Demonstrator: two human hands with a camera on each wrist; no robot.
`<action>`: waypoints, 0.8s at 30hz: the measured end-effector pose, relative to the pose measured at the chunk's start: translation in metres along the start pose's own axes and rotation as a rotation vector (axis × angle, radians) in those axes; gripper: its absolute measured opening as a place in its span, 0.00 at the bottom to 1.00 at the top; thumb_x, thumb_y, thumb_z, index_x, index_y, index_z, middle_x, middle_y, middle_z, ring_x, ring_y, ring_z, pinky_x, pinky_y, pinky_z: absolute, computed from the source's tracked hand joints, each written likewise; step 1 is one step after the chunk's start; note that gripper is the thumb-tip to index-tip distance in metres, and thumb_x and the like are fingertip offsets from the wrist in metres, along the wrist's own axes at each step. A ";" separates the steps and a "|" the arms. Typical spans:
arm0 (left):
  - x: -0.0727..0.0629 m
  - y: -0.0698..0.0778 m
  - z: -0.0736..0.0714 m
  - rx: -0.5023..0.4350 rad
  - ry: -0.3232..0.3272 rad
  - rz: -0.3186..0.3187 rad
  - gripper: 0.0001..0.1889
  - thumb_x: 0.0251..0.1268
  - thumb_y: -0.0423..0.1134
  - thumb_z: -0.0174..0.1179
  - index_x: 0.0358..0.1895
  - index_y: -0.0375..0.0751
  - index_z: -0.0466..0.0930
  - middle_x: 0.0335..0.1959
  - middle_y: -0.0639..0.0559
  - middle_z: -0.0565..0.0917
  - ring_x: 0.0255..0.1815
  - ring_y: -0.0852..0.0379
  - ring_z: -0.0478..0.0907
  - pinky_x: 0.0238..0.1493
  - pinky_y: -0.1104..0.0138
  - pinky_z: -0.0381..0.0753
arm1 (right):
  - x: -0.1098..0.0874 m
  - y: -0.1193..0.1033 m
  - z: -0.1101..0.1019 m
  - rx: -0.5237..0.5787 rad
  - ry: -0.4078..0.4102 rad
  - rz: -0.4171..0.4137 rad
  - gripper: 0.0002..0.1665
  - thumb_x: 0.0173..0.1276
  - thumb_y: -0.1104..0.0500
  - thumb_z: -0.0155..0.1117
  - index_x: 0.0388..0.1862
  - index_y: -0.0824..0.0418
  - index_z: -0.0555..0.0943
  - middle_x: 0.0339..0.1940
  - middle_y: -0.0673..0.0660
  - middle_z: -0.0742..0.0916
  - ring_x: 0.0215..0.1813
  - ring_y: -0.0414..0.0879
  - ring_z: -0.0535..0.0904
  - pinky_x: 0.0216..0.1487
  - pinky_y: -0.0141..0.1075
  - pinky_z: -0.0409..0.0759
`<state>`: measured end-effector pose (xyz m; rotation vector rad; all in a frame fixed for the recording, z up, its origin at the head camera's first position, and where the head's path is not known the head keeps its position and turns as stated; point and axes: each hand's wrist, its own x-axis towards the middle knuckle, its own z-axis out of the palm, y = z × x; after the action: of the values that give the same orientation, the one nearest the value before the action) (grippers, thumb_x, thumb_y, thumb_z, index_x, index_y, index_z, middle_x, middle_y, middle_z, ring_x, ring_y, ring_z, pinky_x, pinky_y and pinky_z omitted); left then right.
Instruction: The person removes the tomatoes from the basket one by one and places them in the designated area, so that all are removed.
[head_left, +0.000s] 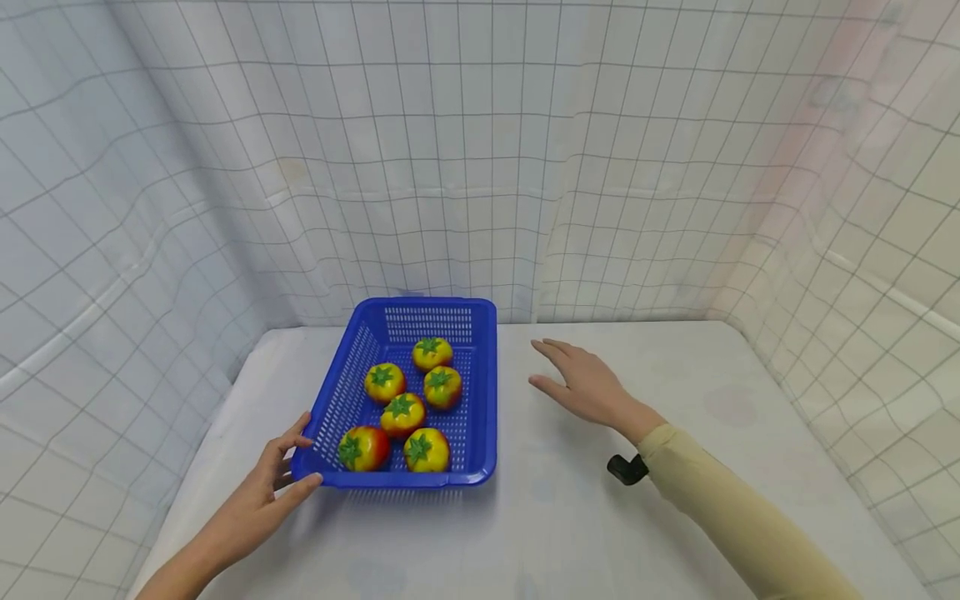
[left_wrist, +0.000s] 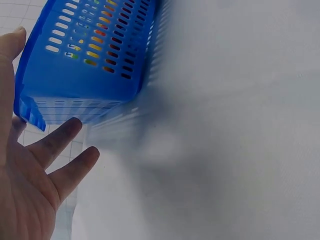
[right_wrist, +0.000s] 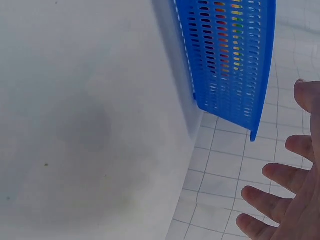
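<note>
A blue plastic basket [head_left: 487, 392] with slotted walls stands on the left half of the table. Several round yellow-and-red fruits [head_left: 402, 416] with green star-shaped tops lie inside it, looking like tomatoes or persimmons. Around the basket's near left corner, my left hand [head_left: 266, 483] spreads its fingers, with thumb and index fingertips right at the rim. In the left wrist view, two fingers [left_wrist: 65, 172] stretch out past the basket's side wall [left_wrist: 80, 80]. To the right of the basket, apart from it, my right hand [head_left: 588, 387] hovers over the table with straight fingers and holds nothing.
A white cloth covers the table [head_left: 570, 525]. White curtains with a dark grid [head_left: 450, 167] hang behind it and along both sides. A small black device [head_left: 627, 469] shows beneath the right wrist, by the beige sleeve [head_left: 735, 508].
</note>
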<state>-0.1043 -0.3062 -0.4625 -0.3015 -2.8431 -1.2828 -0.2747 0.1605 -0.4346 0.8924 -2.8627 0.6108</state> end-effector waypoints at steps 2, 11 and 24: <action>0.001 0.000 0.002 -0.027 0.006 -0.012 0.23 0.80 0.45 0.56 0.65 0.45 0.56 0.84 0.40 0.45 0.61 0.25 0.75 0.52 0.44 0.82 | 0.004 -0.004 -0.001 0.004 -0.007 -0.001 0.43 0.78 0.30 0.47 0.81 0.53 0.62 0.78 0.60 0.69 0.77 0.59 0.65 0.73 0.57 0.63; 0.002 0.002 0.016 -0.102 0.094 -0.036 0.21 0.78 0.42 0.58 0.59 0.39 0.56 0.84 0.39 0.45 0.68 0.18 0.64 0.57 0.43 0.76 | 0.025 -0.028 -0.008 0.126 -0.058 -0.055 0.42 0.78 0.31 0.48 0.82 0.51 0.61 0.80 0.55 0.68 0.79 0.54 0.62 0.76 0.53 0.61; -0.001 0.001 0.027 -0.215 0.171 -0.062 0.21 0.77 0.40 0.60 0.57 0.37 0.57 0.85 0.43 0.42 0.70 0.18 0.61 0.56 0.62 0.80 | 0.065 -0.071 -0.016 0.312 -0.293 -0.113 0.45 0.72 0.39 0.65 0.83 0.48 0.59 0.83 0.54 0.62 0.81 0.52 0.57 0.74 0.53 0.64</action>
<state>-0.1014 -0.2853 -0.4794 -0.0993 -2.5967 -1.5483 -0.2892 0.0797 -0.3824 1.2763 -2.9871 1.0107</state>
